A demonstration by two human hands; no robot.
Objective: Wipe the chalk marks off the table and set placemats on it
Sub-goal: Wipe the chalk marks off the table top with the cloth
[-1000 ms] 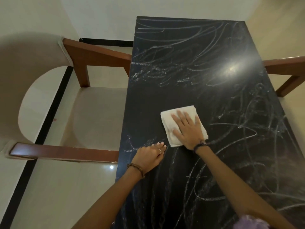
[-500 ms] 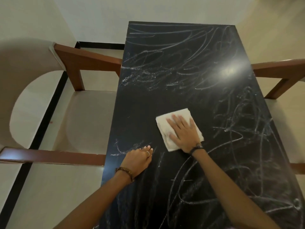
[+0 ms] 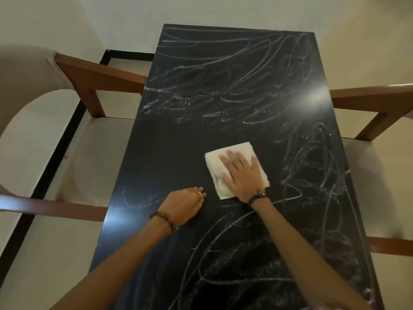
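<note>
From my screen, the right hand (image 3: 242, 173) has slid the white cloth (image 3: 237, 170) a little toward the table's (image 3: 169, 139) right side, and it now sits farther from the left hand (image 3: 183, 205) (which braces on the tabletop as before). The faint chalk marks (image 3: 143, 199) beyond the left hand look thinner than a second ago.

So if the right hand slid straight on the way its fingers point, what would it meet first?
The right hand lies flat on the white cloth, fingers aimed up and left. Past the cloth's edge comes only wiped black table, then probably the chalk scribbles. Nothing seems to stand in the way.
</note>
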